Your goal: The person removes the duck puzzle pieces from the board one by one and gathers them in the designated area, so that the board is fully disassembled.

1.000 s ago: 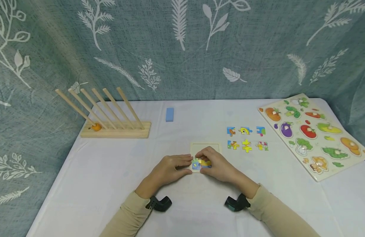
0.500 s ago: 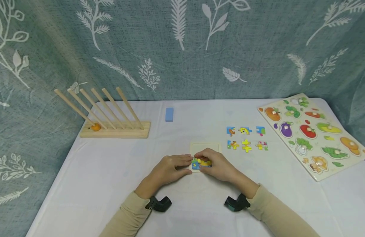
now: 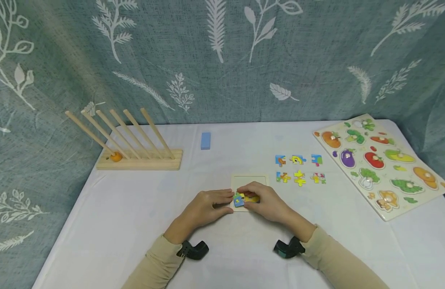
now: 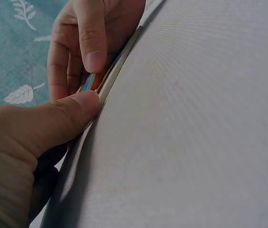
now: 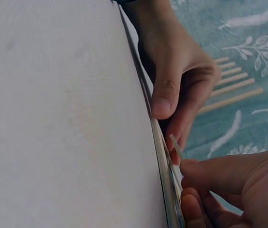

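My left hand (image 3: pixel 206 206) grips the left side of a small pale wooden puzzle tray (image 3: pixel 249 180), thumb at its near corner and fingertips along the rim. Over the tray, my right hand (image 3: pixel 268 204) pinches a blue, green and yellow jigsaw piece (image 3: pixel 238 200) between thumb and fingers. The piece stands tilted, and its thin edge (image 5: pixel 175 145) rises above the tray in the right wrist view. More yellow shows under the right fingers; they hide most of what lies there. In the left wrist view, the left thumb (image 4: pixel 72 114) presses on the tray's edge.
Several loose jigsaw pieces (image 3: pixel 299 178) lie in two rows right of the tray. A vegetable peg board (image 3: pixel 383 165) covers the far right. Back left stands a wooden base with upright rods (image 3: pixel 139 163) and an orange bead (image 3: pixel 116 156). A blue block (image 3: pixel 206 141) lies near the back edge.
The blue jigsaw piece has gone from lying nearly flat to tilted, pinched by the right hand. The left hand has stayed at the tray's left side.
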Demonstrator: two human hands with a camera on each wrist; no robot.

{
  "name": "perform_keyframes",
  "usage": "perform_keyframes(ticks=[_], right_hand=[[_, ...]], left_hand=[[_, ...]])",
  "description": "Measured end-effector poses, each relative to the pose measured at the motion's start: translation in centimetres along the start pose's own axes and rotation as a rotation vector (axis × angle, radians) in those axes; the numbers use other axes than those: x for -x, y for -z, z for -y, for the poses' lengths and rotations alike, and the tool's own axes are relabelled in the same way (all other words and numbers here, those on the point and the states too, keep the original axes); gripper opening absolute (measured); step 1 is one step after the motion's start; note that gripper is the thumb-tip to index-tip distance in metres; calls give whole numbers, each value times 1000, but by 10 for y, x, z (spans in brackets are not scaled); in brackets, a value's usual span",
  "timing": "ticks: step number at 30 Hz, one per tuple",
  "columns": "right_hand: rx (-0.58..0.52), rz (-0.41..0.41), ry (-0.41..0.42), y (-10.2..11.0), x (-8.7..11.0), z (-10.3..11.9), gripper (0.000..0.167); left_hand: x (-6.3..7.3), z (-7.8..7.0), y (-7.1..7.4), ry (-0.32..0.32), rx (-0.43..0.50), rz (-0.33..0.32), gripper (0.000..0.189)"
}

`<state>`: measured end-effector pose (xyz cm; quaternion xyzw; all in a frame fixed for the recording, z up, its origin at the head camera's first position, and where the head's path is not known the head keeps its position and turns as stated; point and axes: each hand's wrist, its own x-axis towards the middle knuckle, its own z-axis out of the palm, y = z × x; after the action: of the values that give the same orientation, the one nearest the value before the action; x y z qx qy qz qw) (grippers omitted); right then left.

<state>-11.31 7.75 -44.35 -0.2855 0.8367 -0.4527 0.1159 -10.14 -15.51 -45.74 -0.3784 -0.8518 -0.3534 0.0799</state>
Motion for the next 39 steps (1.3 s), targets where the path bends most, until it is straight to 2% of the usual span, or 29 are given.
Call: perform_keyframes(ticks=[5,12,16,24,30,39], right_hand=[[9,-12,-11,7,1,2,33],[9,-77,-55,24,7,-2,30],[7,-81,-103,32,18,-7,30],[0,-134,-135,47,48,-28,30],[58,-181,-151,54,63,-37,28],[196,-221,-123,54,65,-39,27]], left_hand=[[0,0,-1,-23,2,-21,34],[0,0,-4,-33,-6,-31,34],[0,0,-4,-24,-4,-27,33],[-1,0,-3,-48,-15,-32,34],[0,1,-2,-43,-10,-28,35],[1,1,-3,-29,-24,-32,34]])
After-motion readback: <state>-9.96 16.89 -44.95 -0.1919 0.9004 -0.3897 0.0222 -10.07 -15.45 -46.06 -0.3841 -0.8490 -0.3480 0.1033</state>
